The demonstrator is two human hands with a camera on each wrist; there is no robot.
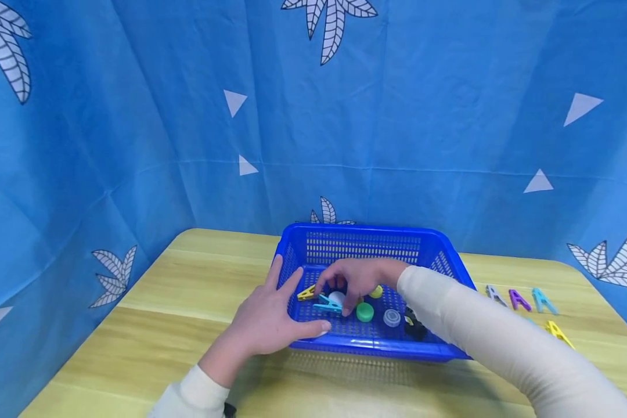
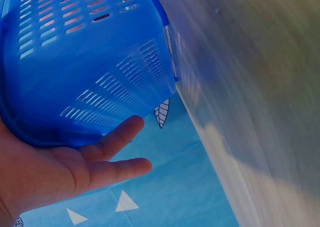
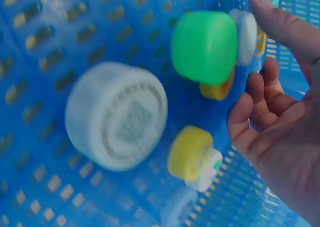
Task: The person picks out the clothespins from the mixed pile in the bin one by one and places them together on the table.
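My left hand rests at the left end of a blue plastic basket, fingers spread and thumb over the near rim. In the left wrist view two straight fingers extend outside the basket wall. Inside the basket, my right hand pinches a light blue clothespin between thumb and fingers; part of the contact is hidden. A yellow clothespin lies left of it. Around the hand are a white cap, a green cap, a yellow cap and a translucent cap.
A black object sits at the basket's right, partly behind the sleeve. Right of the basket on the wooden table lie grey, purple, light blue and yellow clothespins. A blue curtain hangs behind.
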